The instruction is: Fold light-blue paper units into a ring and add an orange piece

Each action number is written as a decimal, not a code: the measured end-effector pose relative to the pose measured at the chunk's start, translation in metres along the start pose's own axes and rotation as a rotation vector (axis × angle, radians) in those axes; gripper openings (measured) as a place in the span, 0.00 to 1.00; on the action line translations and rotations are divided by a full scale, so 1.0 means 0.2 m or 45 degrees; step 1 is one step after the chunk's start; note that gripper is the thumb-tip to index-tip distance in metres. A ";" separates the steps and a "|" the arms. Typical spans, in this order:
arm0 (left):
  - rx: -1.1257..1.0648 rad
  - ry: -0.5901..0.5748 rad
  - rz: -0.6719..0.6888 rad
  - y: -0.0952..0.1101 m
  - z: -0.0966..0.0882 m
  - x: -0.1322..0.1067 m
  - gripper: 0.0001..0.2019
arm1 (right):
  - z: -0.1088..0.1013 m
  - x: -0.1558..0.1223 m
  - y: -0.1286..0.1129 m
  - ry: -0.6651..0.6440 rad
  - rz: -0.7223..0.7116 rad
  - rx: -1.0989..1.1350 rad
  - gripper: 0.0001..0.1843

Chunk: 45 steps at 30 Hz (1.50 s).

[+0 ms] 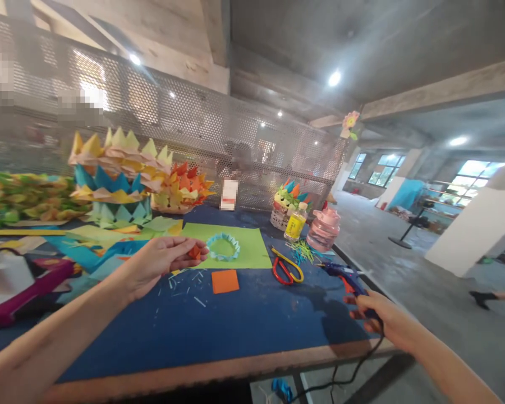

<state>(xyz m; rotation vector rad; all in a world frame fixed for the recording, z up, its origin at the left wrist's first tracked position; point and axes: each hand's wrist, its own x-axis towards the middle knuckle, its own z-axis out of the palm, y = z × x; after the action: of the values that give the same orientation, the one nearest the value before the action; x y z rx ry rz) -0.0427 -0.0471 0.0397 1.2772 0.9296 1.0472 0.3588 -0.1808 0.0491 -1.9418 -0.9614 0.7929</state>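
Note:
Pinched in the fingers of my left hand [168,259] is a small folded piece of orange paper [194,252]. Just beyond those fingertips, a pale blue folded-paper ring [224,247] lies on a green sheet [252,247]. A square orange paper [225,281] sits on the blue tabletop in front of the sheet. At the table's right edge, my right hand [372,311] grips a blue glue gun [345,275] by its handle, nozzle pointing left. The gun's black cord hangs below the hand. Red-and-yellow scissors [287,269] lie between the hands.
Stacked folded-paper crowns [118,179] and coloured paper scraps fill the left side, beside a magenta tool [29,292]. A yellow-labelled bottle [295,221], a pink jug [323,229] and a white basket [280,217] stand at the back right. A perforated screen [252,146] rises behind.

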 end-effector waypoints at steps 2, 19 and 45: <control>-0.029 0.018 -0.010 0.02 -0.01 0.00 0.09 | 0.03 -0.05 -0.03 -0.061 -0.028 0.190 0.11; -0.097 0.059 -0.121 -0.09 0.21 0.24 0.11 | 0.69 -0.01 -0.29 0.197 -0.945 -0.131 0.15; 0.208 -0.121 -0.071 -0.10 0.22 0.18 0.10 | 0.86 0.01 -0.27 0.399 -1.134 -0.850 0.13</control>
<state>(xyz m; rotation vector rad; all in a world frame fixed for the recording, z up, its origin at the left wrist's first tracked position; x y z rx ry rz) 0.0113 -0.0256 0.0245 1.4152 0.9879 0.8731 0.2047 -0.0923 0.0141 -1.7605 -1.8235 -0.3786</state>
